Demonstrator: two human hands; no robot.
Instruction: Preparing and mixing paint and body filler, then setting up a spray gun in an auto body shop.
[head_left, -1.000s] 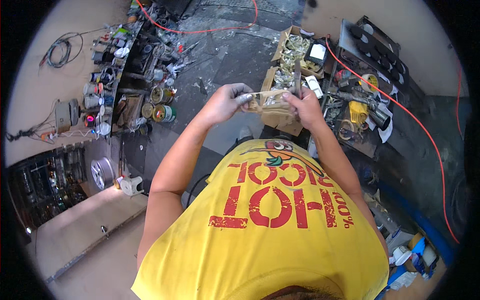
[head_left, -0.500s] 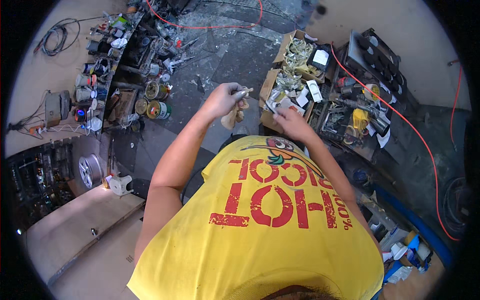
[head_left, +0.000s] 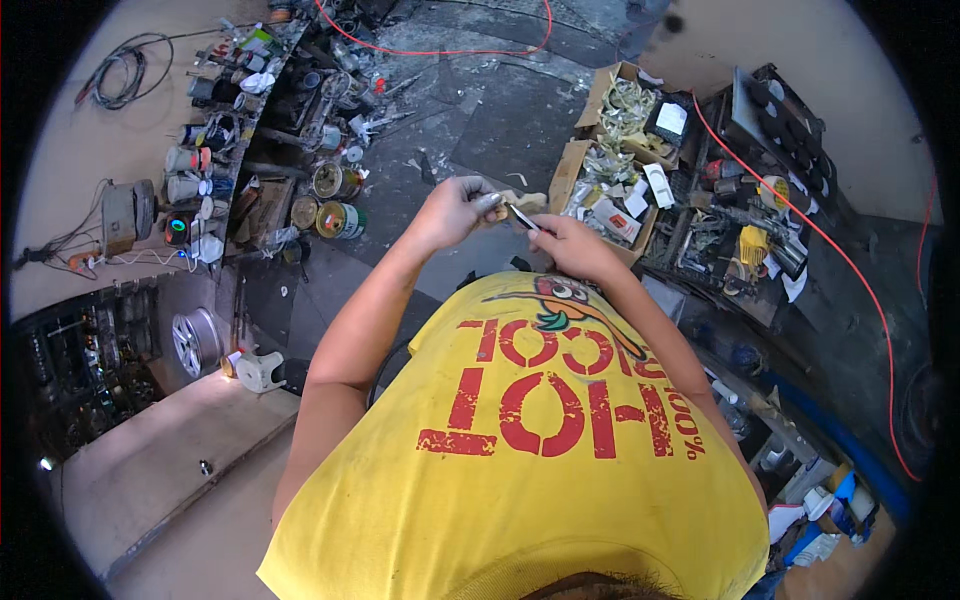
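We locate the crumpled tan sheet (head_left: 532, 201) in front of the wearer's chest, above the floor, between the two hands. The left hand (head_left: 462, 213) pinches the sheet between thumb and fingers in a narrow grip; part of the sheet projects toward the right hand (head_left: 574, 247). The right hand closes on a thin tool (head_left: 523, 217), with its narrow end directed toward the left fingertips. We cannot tell whether that end touches the sheet. Both wrists rise above the yellow shirt (head_left: 520, 415), which bears red lettering and a cartoon print. Just beyond the right hand we find the near cardboard box (head_left: 567, 182), filled with crumpled wrappings and white pieces; behind it stands the far cardboard box (head_left: 597, 98), holding more crumpled strips. A white oblong piece (head_left: 659, 186) lies at the right side of the near box. Farther right, a yellow part (head_left: 752, 245) rests among metal tools beside a silver cylinder (head_left: 790, 262). A red hose (head_left: 891, 375) curves down the right side. On the left, we note a green-and-yellow tin (head_left: 341, 220) near a crowded bench. Lower down, a wheel rim (head_left: 196, 342) stands near a white stool (head_left: 261, 371).
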